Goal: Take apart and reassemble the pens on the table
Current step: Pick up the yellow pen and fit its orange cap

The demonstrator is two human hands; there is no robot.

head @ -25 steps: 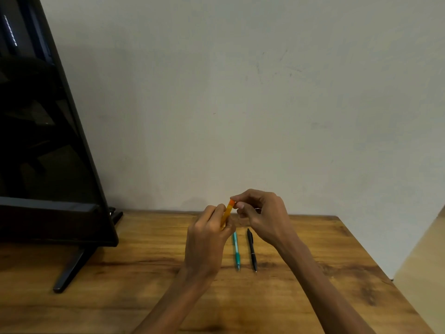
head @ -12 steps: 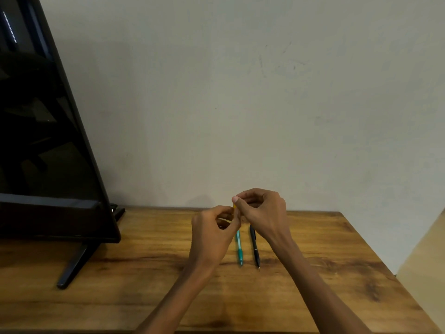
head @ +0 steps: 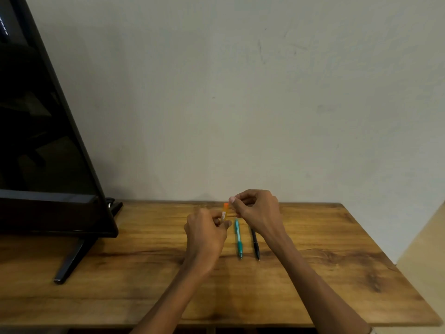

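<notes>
Two hands [head: 231, 220] grip orange pen [head: 225, 211] nr table [head: 337, 273] back edge.

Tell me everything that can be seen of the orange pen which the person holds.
The orange pen looks like translucent orange plastic, with a brighter orange far end and a pale label on its barrel. It is held above the wooden table, tilted with the far end up. The left hand grips its lower part, so the tip is hidden. The right hand is curled right beside its upper end; whether it touches the pen or holds a removed part cannot be told.
</notes>
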